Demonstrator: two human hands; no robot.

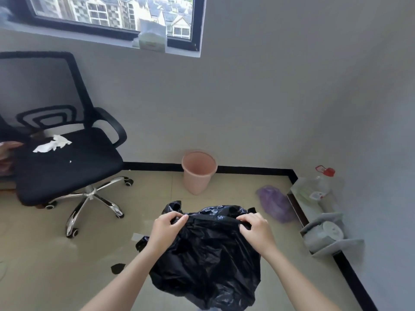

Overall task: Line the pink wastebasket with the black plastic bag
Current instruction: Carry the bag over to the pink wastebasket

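Film-thin and slippery, the crumpled black plastic bag (208, 254) hangs low in frame, so we pinch its top hem with left hand (165, 230) and right hand (256, 230), both clamped tight, below the empty round pink plastic wastebasket (198, 173).

Two hands are showing: the left hand (165, 230) and the right hand (256, 228). One black bag (208, 261) is hanging in front of the person. One pink wastebasket (198, 172) is standing by the wall. One office chair (65, 158) is sitting at the left, carrying one crumpled tissue (52, 144). One purple bag (275, 204) is lying on the floor. One clear jug (320, 185) is resting at the right. One window (112, 16) is showing above.
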